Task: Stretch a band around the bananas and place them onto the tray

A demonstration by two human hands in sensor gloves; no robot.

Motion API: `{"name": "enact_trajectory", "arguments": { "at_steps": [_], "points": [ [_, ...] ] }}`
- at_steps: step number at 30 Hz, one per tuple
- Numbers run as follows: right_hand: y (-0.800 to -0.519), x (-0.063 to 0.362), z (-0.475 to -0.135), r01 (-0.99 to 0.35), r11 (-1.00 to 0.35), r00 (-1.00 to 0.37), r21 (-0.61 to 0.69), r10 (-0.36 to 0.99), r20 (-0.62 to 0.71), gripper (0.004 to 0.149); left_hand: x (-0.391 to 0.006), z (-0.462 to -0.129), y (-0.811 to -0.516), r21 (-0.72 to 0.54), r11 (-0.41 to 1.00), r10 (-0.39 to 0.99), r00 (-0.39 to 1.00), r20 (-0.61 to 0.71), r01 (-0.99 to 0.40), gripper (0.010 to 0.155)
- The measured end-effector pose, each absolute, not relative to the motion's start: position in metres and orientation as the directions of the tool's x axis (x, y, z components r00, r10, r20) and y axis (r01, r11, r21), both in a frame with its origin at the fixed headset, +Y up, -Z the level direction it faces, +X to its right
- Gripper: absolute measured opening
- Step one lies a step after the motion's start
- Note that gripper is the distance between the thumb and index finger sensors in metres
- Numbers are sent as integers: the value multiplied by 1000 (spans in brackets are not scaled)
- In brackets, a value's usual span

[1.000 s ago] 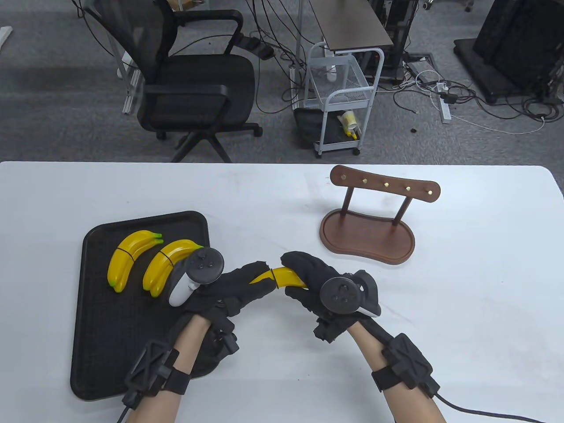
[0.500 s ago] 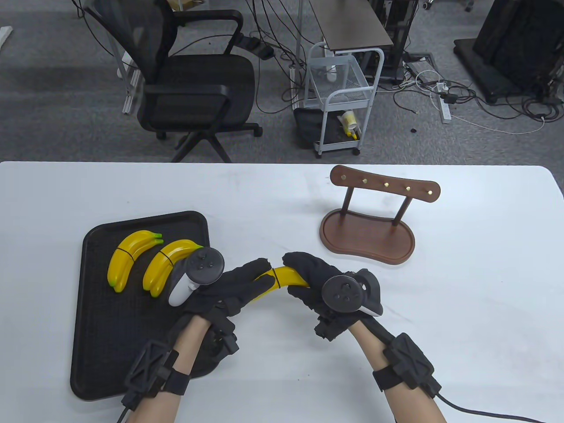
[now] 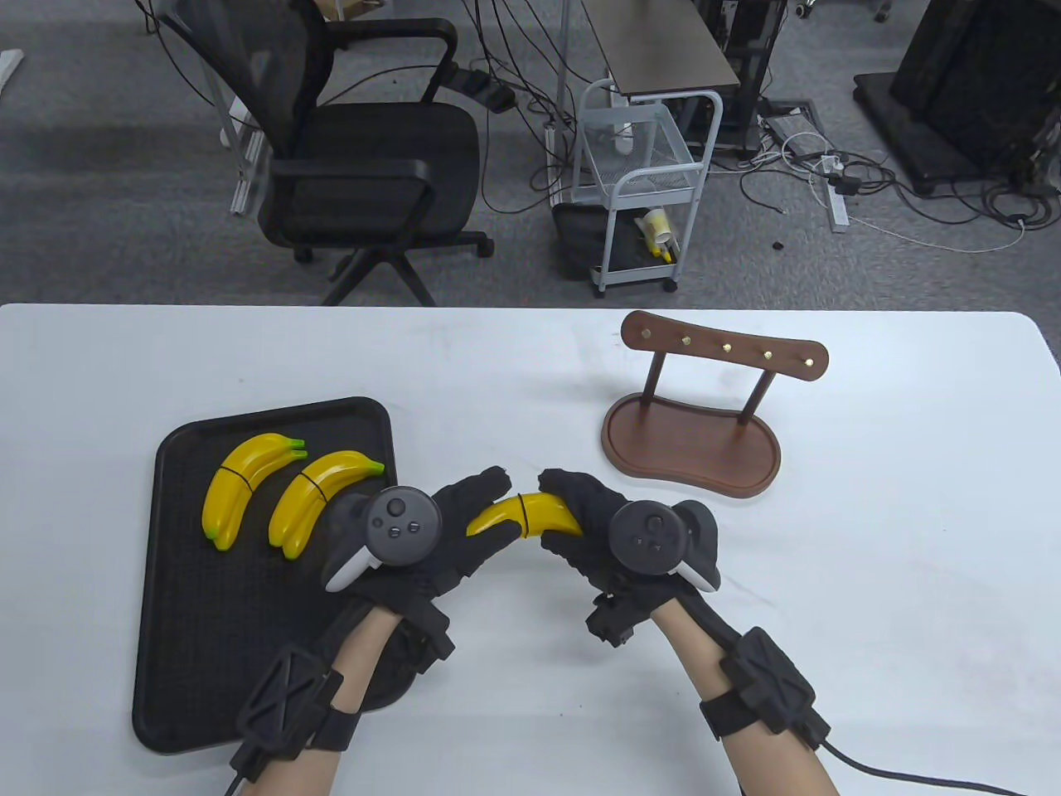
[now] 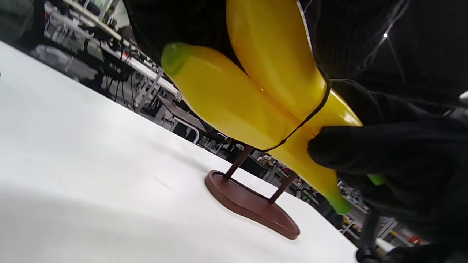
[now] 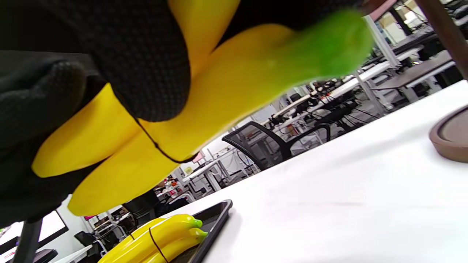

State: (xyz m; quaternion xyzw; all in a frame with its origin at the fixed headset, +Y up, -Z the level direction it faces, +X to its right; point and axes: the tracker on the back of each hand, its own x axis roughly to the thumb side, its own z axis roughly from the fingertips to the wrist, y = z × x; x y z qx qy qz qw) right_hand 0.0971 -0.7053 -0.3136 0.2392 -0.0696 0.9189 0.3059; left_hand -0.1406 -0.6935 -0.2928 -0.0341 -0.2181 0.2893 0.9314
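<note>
Between both hands hangs a pair of yellow bananas (image 3: 530, 514) with green tips, held just above the table, right of the black tray (image 3: 207, 630). A thin black band (image 3: 524, 516) circles the pair's middle; it also shows as the band (image 4: 310, 117) in the left wrist view and the band (image 5: 157, 146) in the right wrist view. My left hand (image 3: 477, 510) holds the left end, fingers above and below it. My right hand (image 3: 572, 506) grips the right end, a finger lying across the bananas (image 5: 204, 102). Two more banded pairs (image 3: 240, 489) (image 3: 315, 497) lie on the tray's far half.
A brown wooden stand (image 3: 692, 439) with a peg rail sits on the table to the right, beyond the hands. The tray's near half is bare black mat. An office chair and a white cart stand on the floor past the table's far edge.
Both hands have turned and raised the banana pair, so more of it shows between the gloves. My left hand has shifted right, off the banana pair on the tray.
</note>
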Motion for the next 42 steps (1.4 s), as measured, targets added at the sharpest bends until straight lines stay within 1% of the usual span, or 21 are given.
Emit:
{"name": "enact_trajectory", "arguments": {
  "at_steps": [6, 11, 15, 19, 22, 26, 30, 33, 37, 42],
  "points": [
    [-711, 96, -316, -607, -793, -698, 54, 564, 440, 69, -133, -290, -697, -120, 903, 424, 812, 402, -412, 68],
    [-716, 94, -317, -608, -789, -691, 89, 581, 430, 69, -129, -289, -699, -92, 930, 362, 841, 402, -357, 69],
    [-720, 94, -318, -614, -777, -669, 136, 605, 433, 69, -129, -289, -700, -88, 931, 358, 845, 398, -354, 68],
    [-723, 98, -322, -628, -753, -632, 199, 642, 435, 70, -130, -289, -703, -97, 921, 385, 837, 389, -378, 68],
    [-726, 101, -324, -656, -711, -586, 254, 691, 424, 70, -131, -289, -703, -95, 919, 388, 836, 389, -383, 68],
    [-726, 103, -325, -692, -664, -541, 283, 736, 407, 70, -136, -288, -704, -88, 913, 400, 837, 374, -397, 68],
    [-721, 107, -327, -722, -633, -512, 280, 760, 400, 69, -147, -288, -706, -111, 895, 443, 832, 333, -432, 68],
    [-718, 110, -327, -738, -616, -497, 275, 772, 397, 69, -159, -284, -705, -95, 900, 432, 847, 310, -425, 68],
    [-715, 116, -329, -755, -601, -487, 261, 781, 390, 68, -185, -275, -708, -77, 890, 453, 854, 256, -449, 68],
    [-715, 123, -331, -747, -621, -516, 236, 766, 384, 67, -221, -262, -713, -51, 888, 458, 871, 178, -457, 68]
  ]
}}
